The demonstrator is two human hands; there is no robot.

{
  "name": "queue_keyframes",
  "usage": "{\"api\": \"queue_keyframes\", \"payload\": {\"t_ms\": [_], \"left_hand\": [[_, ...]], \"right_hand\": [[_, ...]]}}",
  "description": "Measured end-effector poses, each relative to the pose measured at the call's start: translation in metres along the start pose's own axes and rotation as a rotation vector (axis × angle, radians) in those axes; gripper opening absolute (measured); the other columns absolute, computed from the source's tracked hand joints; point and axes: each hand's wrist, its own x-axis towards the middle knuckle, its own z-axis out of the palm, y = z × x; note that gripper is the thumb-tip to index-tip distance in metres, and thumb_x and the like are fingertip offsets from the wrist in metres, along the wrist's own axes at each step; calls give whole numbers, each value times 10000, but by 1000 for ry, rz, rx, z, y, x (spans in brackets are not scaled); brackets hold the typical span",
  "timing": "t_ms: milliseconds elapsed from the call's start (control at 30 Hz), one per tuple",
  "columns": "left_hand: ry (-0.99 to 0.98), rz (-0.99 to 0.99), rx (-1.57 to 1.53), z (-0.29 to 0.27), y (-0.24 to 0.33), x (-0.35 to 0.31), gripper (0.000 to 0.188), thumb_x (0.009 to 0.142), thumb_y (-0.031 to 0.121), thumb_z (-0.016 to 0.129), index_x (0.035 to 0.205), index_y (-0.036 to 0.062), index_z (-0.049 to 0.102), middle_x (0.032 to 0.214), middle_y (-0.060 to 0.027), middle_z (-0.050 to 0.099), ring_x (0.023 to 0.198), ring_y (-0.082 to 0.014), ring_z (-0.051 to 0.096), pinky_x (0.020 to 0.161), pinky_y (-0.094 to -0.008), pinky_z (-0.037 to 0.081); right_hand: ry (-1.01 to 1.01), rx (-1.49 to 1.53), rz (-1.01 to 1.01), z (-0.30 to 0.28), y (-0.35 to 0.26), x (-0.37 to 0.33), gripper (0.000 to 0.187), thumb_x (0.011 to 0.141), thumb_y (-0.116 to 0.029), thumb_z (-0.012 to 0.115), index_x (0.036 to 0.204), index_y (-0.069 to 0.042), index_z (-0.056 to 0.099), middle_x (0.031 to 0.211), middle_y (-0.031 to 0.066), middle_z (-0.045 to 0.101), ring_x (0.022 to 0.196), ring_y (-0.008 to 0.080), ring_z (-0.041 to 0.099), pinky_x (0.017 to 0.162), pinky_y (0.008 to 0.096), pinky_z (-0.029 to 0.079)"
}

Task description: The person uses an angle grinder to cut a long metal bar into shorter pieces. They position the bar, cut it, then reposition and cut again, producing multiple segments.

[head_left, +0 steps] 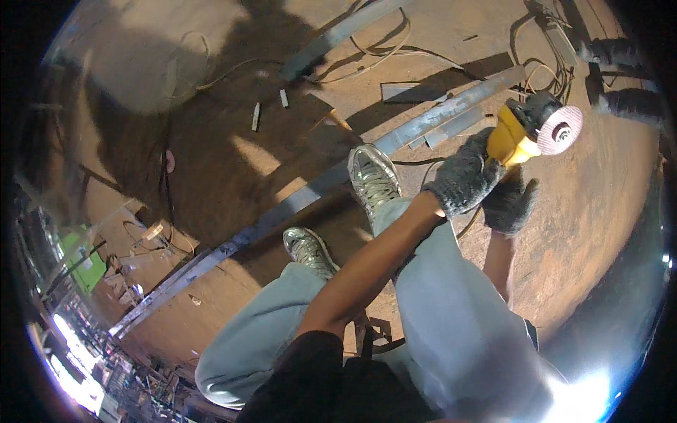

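Observation:
My left hand [465, 176], in a dark grey knit glove, is wrapped round the yellow body of an angle grinder [509, 141]. The grinder has a black head and a pinkish round disc [561, 131] facing right. Below it my right hand [513, 202], gloved alike, lies against the grinder's underside with its thumb sticking out; its other fingers are partly hidden. Both hands are above the floor, past my right knee. A long grey steel bar [282, 211] runs diagonally across the floor in front of my shoes.
Shorter metal pieces [451, 128] lie beside the bar's right end. Another steel bar [338, 35] is at the top. Cables [560, 77] tangle at the upper right, near two dark cloth-like forms. Small offcuts [256, 116] and a loose disc [170, 161] lie left. A green object [83, 261] stands far left.

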Motion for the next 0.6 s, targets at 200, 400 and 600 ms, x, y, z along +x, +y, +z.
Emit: {"api": "queue_keyframes", "payload": {"t_ms": [200, 400, 600], "left_hand": [[-94, 240, 311, -1, 5, 2, 611, 874, 343, 553, 1350, -6, 399, 1237, -258, 537, 1112, -410, 540, 930, -467, 445], [-155, -100, 285, -18, 27, -18, 737, 720, 266, 755, 1323, 36, 400, 1168, -267, 572, 1000, -424, 601, 858, -474, 495], [-293, -58, 485, -30, 51, -18, 809, 648, 282, 787, 1307, 5, 406, 1018, -230, 636, 908, -393, 631, 793, -455, 513]], "right_hand": [[-72, -159, -37, -12, -2, 36, 871, 792, -708, 498, 1408, -102, 386, 1360, 122, 489, 1279, 319, 425, 1107, 538, 279], [-194, -174, -88, -7, 20, 40, 924, 712, -702, 612, 1377, -93, 410, 1307, 137, 530, 1220, 335, 480, 1101, 569, 283], [-208, -268, -245, 27, 6, 37, 967, 657, -703, 683, 1335, -61, 433, 1189, 181, 601, 1063, 350, 595, 1079, 586, 324]]}}
